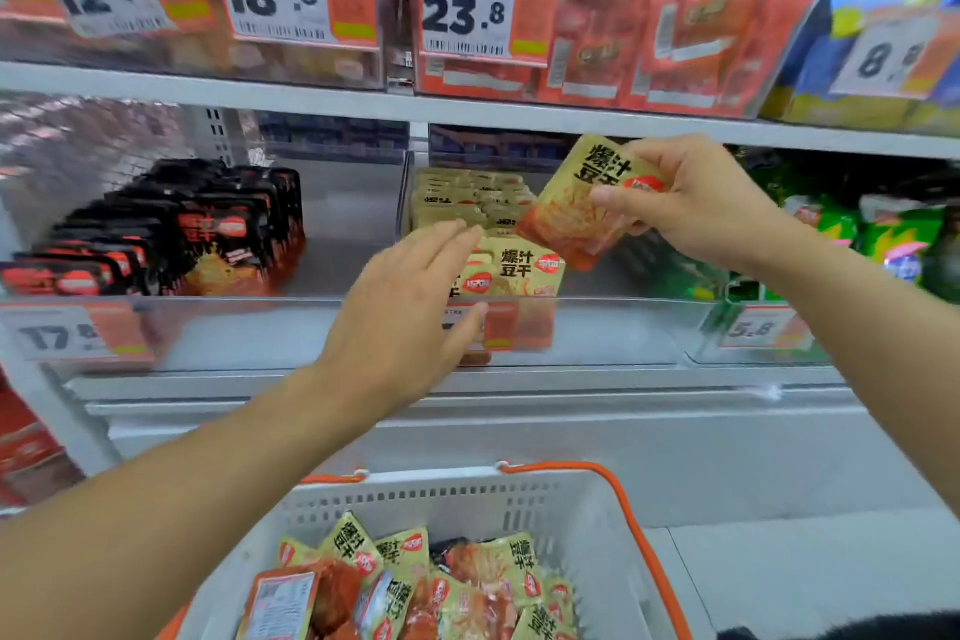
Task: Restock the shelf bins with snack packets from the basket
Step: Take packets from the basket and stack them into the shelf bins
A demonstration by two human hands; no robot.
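Observation:
My right hand (696, 203) pinches a yellow-and-orange snack packet (571, 213), tilted, just above the middle clear shelf bin (597, 327). In that bin several matching yellow packets (467, 198) stand in a row, and one front packet (519, 268) faces me. My left hand (410, 307) reaches over the bin's front wall with fingers straight, beside the front packet; whether it touches is unclear. Below, a white basket (467, 499) with orange handles holds several more yellow and orange packets (467, 582).
A bin of black-and-red packets (171, 229) sits to the left and green packets (857, 234) to the right. The upper shelf carries red packets (691, 16) and price tags (467, 5). A grey shelf ledge (623, 395) runs between bin and basket.

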